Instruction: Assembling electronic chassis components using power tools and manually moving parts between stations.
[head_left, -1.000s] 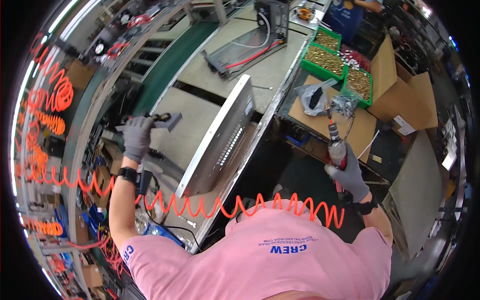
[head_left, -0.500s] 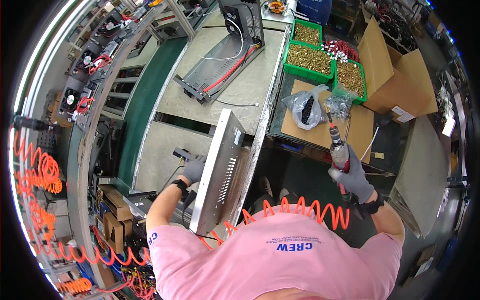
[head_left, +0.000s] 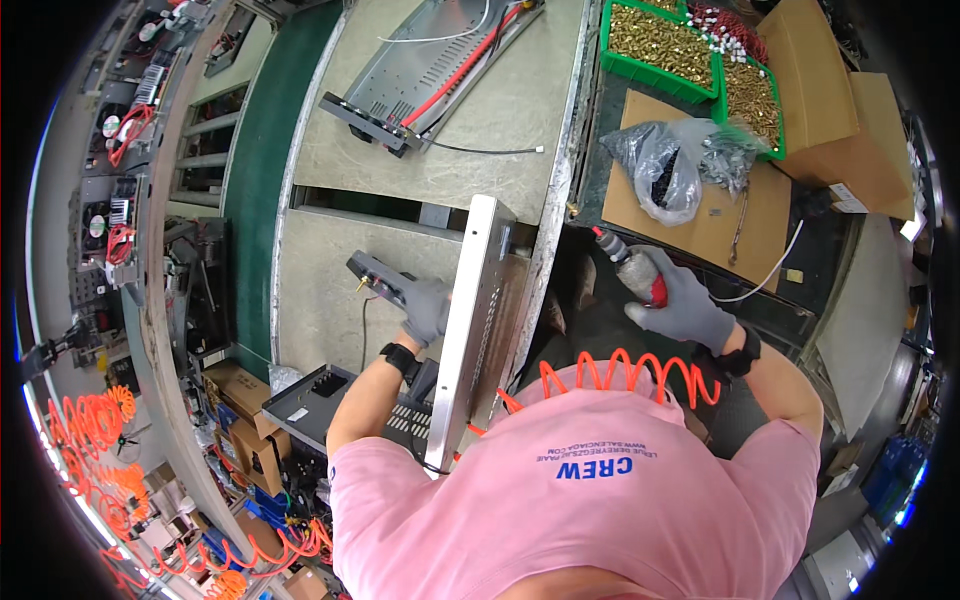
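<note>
**A:** What am I looking at from up here?

**B:** I'm watching from the head camera, looking straight down. My left hand [head_left: 428,310], in a grey glove, is closed around the end of a small dark grey rectangular module [head_left: 380,280] with a thin wire trailing from it. It lies on the pale grey desk [head_left: 320,290]. Just to its right stands a long silver sheet-metal panel with rows of vent slots [head_left: 478,330], tipped up on its edge at the desk's front.

**A:** And the other hand?

**B:** My right hand [head_left: 685,305], also gloved, is wrapped fully around a red and black pneumatic screwdriver [head_left: 632,268], held off the desk with its tip pointing up and away. An orange coiled air hose [head_left: 620,375] runs from it across my chest.

**A:** Which step is this?

**B:** I judge it to be positioning: the module is being set by the panel before fastening. The next move would call for lining up the parts and bringing the driver tip across squarely. I can't tell whether a screw is already on the tip.

**A:** And the surroundings?

**B:** Farther up the desk lies a flat metal chassis with red cable [head_left: 440,55]. To the right are green bins of brass-coloured screws [head_left: 660,40], a clear plastic bag of dark fasteners [head_left: 665,170] on brown cardboard [head_left: 740,215], and cardboard boxes. A dark green conveyor strip [head_left: 258,180] runs along the left.
</note>
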